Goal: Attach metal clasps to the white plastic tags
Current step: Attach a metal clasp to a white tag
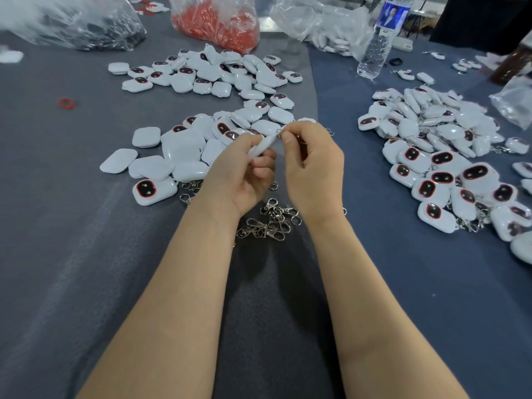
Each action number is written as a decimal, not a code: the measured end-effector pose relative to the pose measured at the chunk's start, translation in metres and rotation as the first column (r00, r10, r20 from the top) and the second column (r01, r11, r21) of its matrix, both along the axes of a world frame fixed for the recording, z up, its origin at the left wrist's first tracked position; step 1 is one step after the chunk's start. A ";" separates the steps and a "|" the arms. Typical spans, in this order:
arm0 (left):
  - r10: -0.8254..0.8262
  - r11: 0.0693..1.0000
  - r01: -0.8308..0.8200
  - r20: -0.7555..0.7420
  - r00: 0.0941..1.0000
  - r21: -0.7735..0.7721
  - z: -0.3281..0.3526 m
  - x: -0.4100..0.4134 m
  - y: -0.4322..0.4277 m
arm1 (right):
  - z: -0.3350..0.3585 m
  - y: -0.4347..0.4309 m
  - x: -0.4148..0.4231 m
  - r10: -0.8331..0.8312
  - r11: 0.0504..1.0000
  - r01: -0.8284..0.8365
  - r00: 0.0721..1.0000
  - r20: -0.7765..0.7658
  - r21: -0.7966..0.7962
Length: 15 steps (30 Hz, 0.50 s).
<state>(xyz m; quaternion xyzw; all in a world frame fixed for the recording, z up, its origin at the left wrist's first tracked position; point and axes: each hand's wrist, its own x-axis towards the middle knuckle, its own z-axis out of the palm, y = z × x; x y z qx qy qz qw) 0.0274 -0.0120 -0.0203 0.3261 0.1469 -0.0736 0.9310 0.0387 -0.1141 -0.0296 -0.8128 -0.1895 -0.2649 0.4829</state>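
1. Loose clasps (pixel 270 223) lie in a small heap between the two wrists, so there is supply left.
2. The left hand (pixel 239 174) grips one tag (pixel 263 145) by its edges. The right hand (pixel 313 168) pinches a ring (pixel 279 133) at the corner of the tag. I judge this join is in progress, not finished.
3. Well to the right of the right hand is a pile of done tags (pixel 437 156), many with clasps on them.
4. Behind and to the left of the hands, many bare tags (pixel 201 79) wait, so much work is left.
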 end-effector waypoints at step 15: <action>0.194 0.278 -0.487 0.448 0.873 0.828 -0.008 -0.002 -0.006 | -0.001 -0.007 0.006 -0.028 0.982 -0.020 0.969 -0.247 -0.189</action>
